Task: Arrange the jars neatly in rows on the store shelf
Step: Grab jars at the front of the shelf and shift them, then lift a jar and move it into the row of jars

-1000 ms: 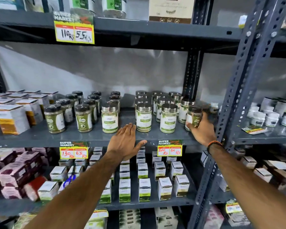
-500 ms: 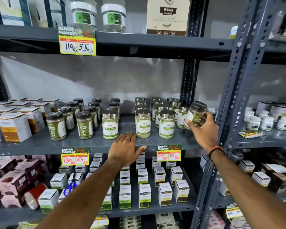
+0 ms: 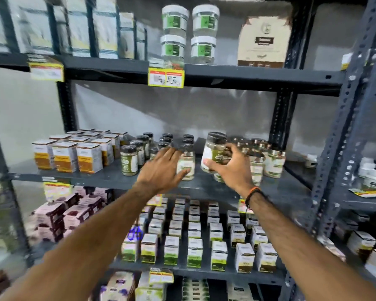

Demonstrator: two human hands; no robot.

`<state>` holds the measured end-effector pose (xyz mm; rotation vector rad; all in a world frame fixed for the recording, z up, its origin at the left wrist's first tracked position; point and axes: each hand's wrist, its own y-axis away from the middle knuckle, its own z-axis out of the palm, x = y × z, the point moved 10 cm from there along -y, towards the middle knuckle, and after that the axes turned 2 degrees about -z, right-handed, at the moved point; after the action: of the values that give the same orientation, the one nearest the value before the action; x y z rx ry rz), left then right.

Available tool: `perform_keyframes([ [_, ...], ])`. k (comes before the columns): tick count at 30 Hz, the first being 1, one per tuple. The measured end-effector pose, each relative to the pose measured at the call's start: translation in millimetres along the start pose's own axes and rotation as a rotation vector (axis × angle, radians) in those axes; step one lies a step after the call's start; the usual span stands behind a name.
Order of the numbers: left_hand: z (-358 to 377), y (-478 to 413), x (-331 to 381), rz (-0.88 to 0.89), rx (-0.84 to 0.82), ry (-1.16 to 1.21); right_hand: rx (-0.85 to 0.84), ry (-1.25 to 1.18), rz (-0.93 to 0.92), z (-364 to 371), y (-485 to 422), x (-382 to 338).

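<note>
Gripping a tilted jar (image 3: 215,152), right hand (image 3: 230,168) raised; left hand (image 3: 163,168) splayed.

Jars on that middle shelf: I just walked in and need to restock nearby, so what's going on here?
A person is tidying the jars. The right hand holds a dark-lidded jar lifted off the shelf and tilted, in front of the right-hand group of jars. The left hand reaches, fingers spread, toward a jar with a pale label standing near the front edge.
</note>
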<state>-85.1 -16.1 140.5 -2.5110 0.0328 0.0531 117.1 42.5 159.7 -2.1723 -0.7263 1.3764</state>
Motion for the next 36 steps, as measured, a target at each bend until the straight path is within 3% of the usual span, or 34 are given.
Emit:
perform_keyframes([
  [7,-24.1,52.9,-138.4,-0.229,0.020,-0.041,-0.125,-0.025,0.037,120.7,9.1,-17.4],
  [13,12.6,73.9,-203.0,-0.314,-0.080,-0.046,-0.097,-0.087,0.095,167.2,6.2,-2.1],
  [22,86.0,72.4,-242.5,-0.357,-0.210,-0.002,-0.033,-0.045,0.101,186.3,0.7,15.7],
  [30,94.7,70.8,-244.7,-0.316,-0.164,-0.022,0.040,0.009,0.079,190.8,5.0,16.0],
  [36,97.4,72.6,-245.1,-0.303,-0.154,-0.030,0.002,-0.043,0.075,191.3,14.3,16.5],
])
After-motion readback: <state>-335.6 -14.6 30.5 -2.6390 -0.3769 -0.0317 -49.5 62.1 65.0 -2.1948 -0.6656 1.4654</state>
